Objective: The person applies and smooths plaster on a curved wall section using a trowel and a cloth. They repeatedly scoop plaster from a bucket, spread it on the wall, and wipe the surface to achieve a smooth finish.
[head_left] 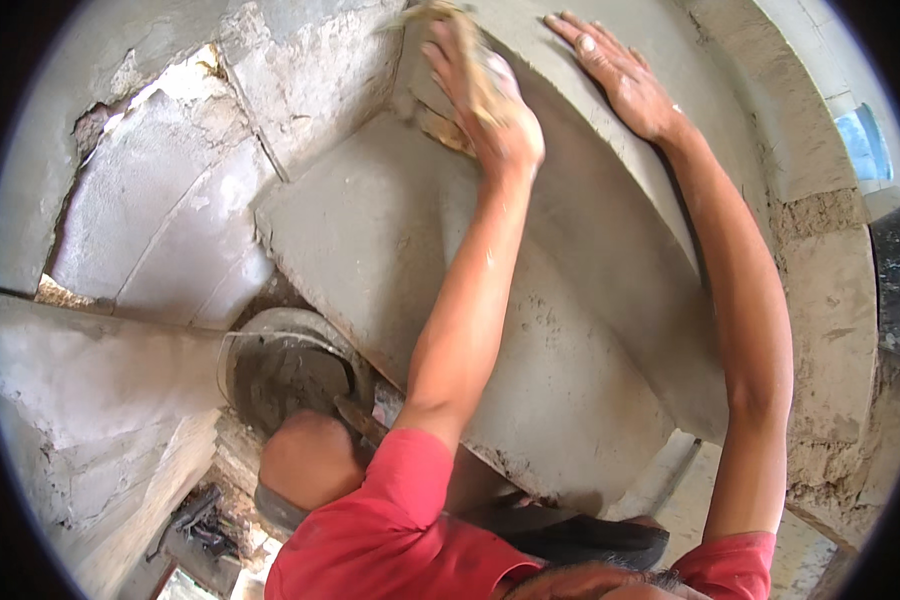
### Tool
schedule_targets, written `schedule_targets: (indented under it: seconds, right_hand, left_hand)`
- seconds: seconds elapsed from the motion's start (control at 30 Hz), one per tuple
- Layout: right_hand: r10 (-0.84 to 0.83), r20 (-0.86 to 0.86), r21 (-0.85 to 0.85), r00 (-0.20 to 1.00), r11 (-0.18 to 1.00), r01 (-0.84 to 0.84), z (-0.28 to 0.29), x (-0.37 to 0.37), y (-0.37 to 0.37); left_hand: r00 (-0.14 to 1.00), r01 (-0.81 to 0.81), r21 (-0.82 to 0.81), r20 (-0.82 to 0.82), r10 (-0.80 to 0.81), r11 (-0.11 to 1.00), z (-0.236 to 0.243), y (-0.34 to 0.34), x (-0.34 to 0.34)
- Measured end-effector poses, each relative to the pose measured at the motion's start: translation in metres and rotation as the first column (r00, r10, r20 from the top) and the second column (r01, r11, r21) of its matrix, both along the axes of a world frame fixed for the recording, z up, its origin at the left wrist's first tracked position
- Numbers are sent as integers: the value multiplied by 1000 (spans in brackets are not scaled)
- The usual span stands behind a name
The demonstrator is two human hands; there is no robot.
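My left hand (480, 95) reaches to the far corner of a grey plastered recess, its fingers wrapped over a tan, sponge-like piece (482, 88). Motion smears this piece, so its exact kind is unclear. It is against the wet-looking plaster near the upright face of a curved ledge (590, 185). My right hand (625, 90) rests on top of that ledge, palm down and fingers stretched, with nothing in it. Below my left forearm spreads a smooth, slanting plastered slab (360, 230).
A round bucket (232, 385) with dark grey mix inside stands left of my bent knee (310, 465). A tool's handle (358, 418) leans by its rim. Broken plaster exposes a pale panel (160, 220) at left. Rough blockwork (825, 330) borders the right side.
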State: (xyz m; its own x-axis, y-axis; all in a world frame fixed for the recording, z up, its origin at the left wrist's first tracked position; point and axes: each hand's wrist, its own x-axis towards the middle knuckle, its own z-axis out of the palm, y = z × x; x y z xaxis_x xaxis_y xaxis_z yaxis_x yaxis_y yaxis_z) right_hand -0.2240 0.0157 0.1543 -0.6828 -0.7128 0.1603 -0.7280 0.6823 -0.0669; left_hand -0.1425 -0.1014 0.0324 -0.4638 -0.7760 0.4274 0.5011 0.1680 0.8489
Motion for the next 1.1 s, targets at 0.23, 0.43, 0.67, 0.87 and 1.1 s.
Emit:
schedule_targets:
  seconds: [0.23,0.43,0.67,0.87,1.1]
  right_hand:
    - [-51,6,11,999,999,51,1,0,-3]
    - [-75,9,35,997,997,74,4,-1,-4]
    - [-69,42,14,997,998,69,2,2,-3]
    - [-73,20,2,997,997,73,3,2,-5]
    - [-43,-8,10,999,999,43,1,1,-6]
  left_hand:
    - [1000,18,-49,17,-17,999,-6,-6,-5]
    - [993,60,-3,100,-60,998,-6,-13,1]
    - [994,-86,-51,58,88,995,-32,-19,-21]
    - [988,-145,-260,7,152,955,-26,-22,-21]
    - [988,69,-80,145,-57,994,-21,-8,-4]
